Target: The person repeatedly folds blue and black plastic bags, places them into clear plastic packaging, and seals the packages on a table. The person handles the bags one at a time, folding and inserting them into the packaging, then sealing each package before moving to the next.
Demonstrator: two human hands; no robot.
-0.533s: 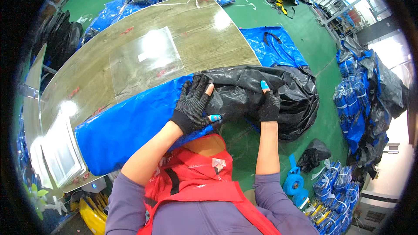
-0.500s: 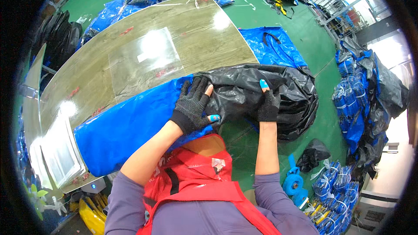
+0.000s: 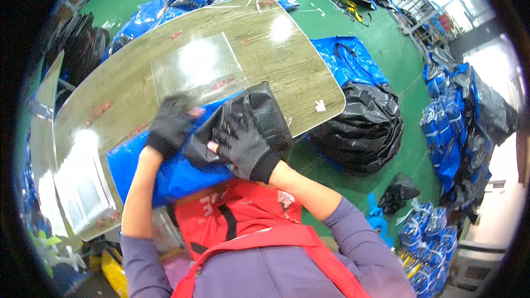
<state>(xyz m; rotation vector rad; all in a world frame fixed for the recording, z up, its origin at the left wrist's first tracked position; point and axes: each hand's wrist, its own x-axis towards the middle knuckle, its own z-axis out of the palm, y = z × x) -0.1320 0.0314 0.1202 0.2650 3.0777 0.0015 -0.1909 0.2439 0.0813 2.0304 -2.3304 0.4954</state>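
Note:
A blue plastic sheet (image 3: 165,179) lies along the near edge of the wood-patterned table, with a black plastic part (image 3: 256,105) folded over its right end. My right hand (image 3: 245,143), in a dark knitted glove with bare thumb tip, lies on the black fold, fingers spread over it. To its left, my gloved left hand (image 3: 172,124) is over the blue part near its far edge; motion smears its fingers, though its bare thumb tip shows pointing right. Whether the left hand touches the sheet, I cannot tell.
A clear plastic sheet (image 3: 201,66) lies on the table (image 3: 287,72). Clear bags (image 3: 85,187) are stacked at its left end. Right of the table sit a crumpled black heap (image 3: 364,129) and a blue bag (image 3: 350,58). Tied blue bundles (image 3: 425,237) stand on the green floor.
My right hand has swung left over the table, and the black part now lies folded over the blue. My left hand has moved left. The table's right corner is uncovered.

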